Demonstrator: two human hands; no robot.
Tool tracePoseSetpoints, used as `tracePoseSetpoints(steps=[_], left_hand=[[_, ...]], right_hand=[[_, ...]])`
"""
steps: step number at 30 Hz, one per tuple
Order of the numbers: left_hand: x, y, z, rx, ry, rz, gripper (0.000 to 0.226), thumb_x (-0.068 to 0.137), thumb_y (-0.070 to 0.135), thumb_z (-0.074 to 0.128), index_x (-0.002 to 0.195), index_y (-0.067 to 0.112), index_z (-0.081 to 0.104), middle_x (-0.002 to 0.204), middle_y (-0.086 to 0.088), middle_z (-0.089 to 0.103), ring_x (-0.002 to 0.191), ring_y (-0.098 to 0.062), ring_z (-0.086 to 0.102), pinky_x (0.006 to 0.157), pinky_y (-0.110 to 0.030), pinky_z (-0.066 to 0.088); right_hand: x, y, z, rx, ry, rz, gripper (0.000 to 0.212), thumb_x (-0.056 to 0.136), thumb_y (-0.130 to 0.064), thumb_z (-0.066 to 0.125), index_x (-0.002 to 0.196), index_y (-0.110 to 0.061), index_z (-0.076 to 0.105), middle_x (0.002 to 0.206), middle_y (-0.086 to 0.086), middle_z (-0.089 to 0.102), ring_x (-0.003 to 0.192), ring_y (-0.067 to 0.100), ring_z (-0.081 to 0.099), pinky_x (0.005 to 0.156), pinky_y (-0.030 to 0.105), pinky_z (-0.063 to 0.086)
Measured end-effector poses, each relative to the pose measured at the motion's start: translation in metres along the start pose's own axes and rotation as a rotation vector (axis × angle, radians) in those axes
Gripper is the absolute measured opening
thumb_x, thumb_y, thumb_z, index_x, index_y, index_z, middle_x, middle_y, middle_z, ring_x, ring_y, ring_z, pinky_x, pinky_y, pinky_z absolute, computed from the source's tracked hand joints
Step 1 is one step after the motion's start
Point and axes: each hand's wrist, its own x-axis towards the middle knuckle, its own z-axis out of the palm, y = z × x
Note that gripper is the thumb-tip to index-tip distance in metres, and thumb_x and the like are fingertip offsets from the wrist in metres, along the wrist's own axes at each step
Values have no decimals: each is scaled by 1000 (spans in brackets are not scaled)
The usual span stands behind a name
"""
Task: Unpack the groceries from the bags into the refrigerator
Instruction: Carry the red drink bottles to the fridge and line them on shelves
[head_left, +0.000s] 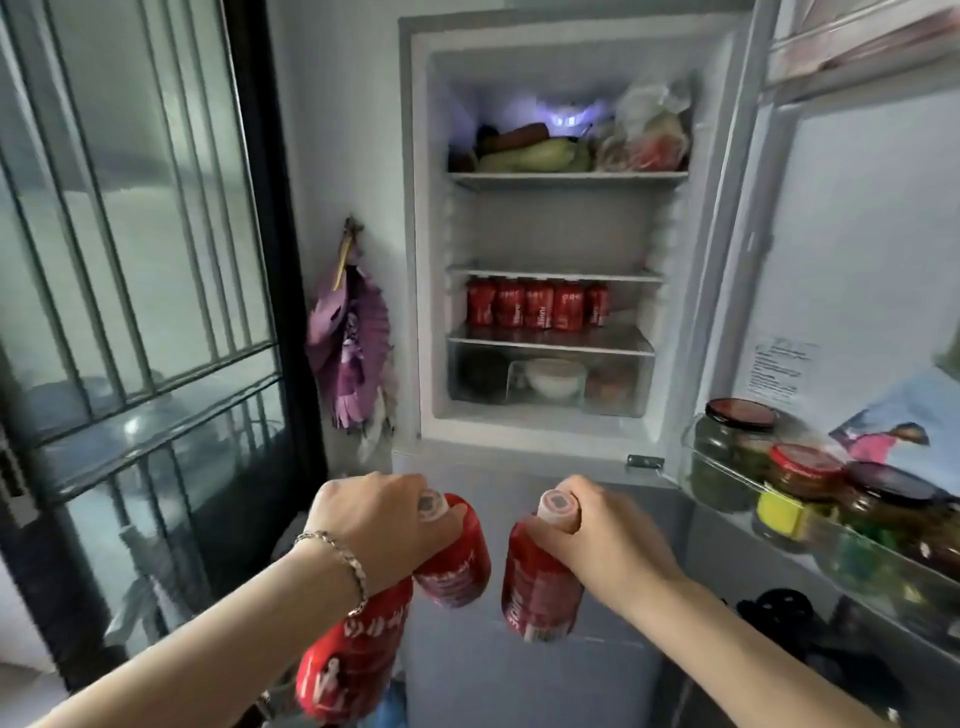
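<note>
Left hand (379, 525), right hand (597, 530) around cans (540, 587)

- Dim, bluish light; the brightest spot is the small blue-white lamp (566, 118) at the back of the open white refrigerator (561, 228), high above the left hand (379, 525).
- Grey daylight and hazy reflections fill the barred glass door (130, 234) far left of that hand.
- Motion blur smears the red metal drink cans (353, 660) it grips; the red metal drink can (540, 592) in the right hand (602, 535) is slightly sharper.
- Straight frames bow near the edges; the lidded glass jars (727, 452) right of the right hand look soft.
</note>
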Motion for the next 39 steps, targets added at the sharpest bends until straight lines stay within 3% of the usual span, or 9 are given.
tracePoseSetpoints(steps=[6,9,15,21,26,30,32,35,39], left_hand=[[138,-11,28,-35,24,60,51,81,71,34,81,24,55,81,7,63,76,-15,61,68,-25,46],[200,-7,44,-64,61,64,54,81,74,33,82,26,57,78,8,62,73,-14,60,68,-25,46],[323,3,71,-58,145,49,54,81,73,34,84,24,58,77,8,61,74,-16,59,67,-26,45],[432,16,82,-38,223,46,56,81,74,32,77,24,55,71,9,57,70,-17,57,63,-26,39],[488,27,91,-10,155,104,54,82,74,30,84,27,56,76,11,58,73,-14,57,67,-27,44],[516,35,97,13,149,170,55,82,74,29,84,26,56,79,9,60,75,-13,58,67,-27,45],[524,38,99,-1,134,197,54,82,73,28,86,27,57,81,9,61,75,-12,58,66,-26,44],[532,41,99,-21,111,242,53,82,72,29,92,30,58,89,9,63,81,-12,59,71,-26,45],[537,42,99,-19,85,276,49,81,72,31,88,30,55,89,9,61,82,-12,57,72,-26,43]], right_hand=[[113,23,6,-17,167,70,27,87,-48,55,84,-23,49,84,-8,62,81,16,60,65,30,45],[172,44,7,3,254,86,22,88,-44,55,91,-23,52,88,-8,63,81,14,60,66,29,47],[309,86,-12,105,516,117,16,89,-39,55,93,-24,55,85,-10,58,67,1,48,53,18,32],[429,128,-43,85,776,201,30,89,-40,56,98,-12,62,90,6,66,87,29,61,65,28,37],[469,153,-42,-74,805,295,36,91,-45,52,99,-11,61,97,9,67,93,32,61,64,30,34],[483,163,-25,-211,953,331,45,88,-43,57,108,-2,58,111,20,55,105,38,50,82,44,41],[482,172,-8,-62,975,307,54,83,-44,63,119,-5,52,116,18,52,104,36,51,82,46,44],[479,187,8,283,868,306,79,70,-46,77,134,-21,37,114,-2,52,98,20,56,85,37,49],[489,197,7,337,874,376,83,70,-47,77,135,-17,33,113,2,55,99,28,60,82,34,47]])
